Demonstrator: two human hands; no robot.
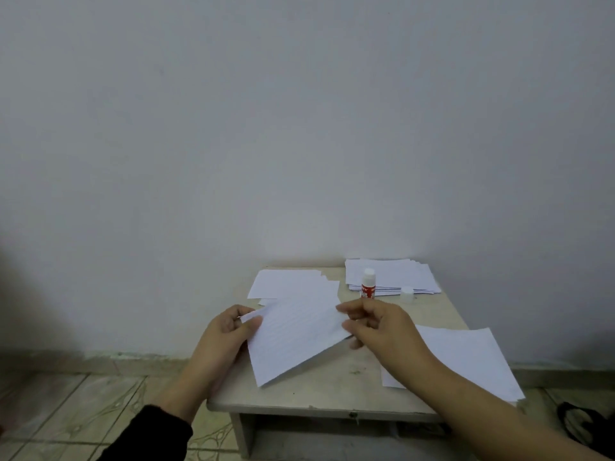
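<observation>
You have the white lined sheet of paper (293,337) up off the small beige counter (332,390), held just above its middle. Your left hand (229,331) has its grip pinched on the sheet's left corner, and your right hand (376,324) has its grip closed on the right corner. The sheet's lower edge looks like a diagonal fold, so I judge the folding begun but not finished. The red-and-white glue stick (368,284) stands upright and uncapped, with its white cap (406,292) lying just beside it, so the glue is ready. No glued seam shows on the sheet, so creasing and sticking are probably left to do. A thick stack of white paper (392,274) fills the far right corner, so many sheets likely remain. Room is tight: loose white sheets (286,282) cover the far left, and more white sheets (466,357) overhang the counter's right edge under your right forearm, where a sweep could drag them off. The bare strip along the near edge is your best place to press the sheet flat. Keep your right hand clear of the glue stick, which stands just beyond it.
</observation>
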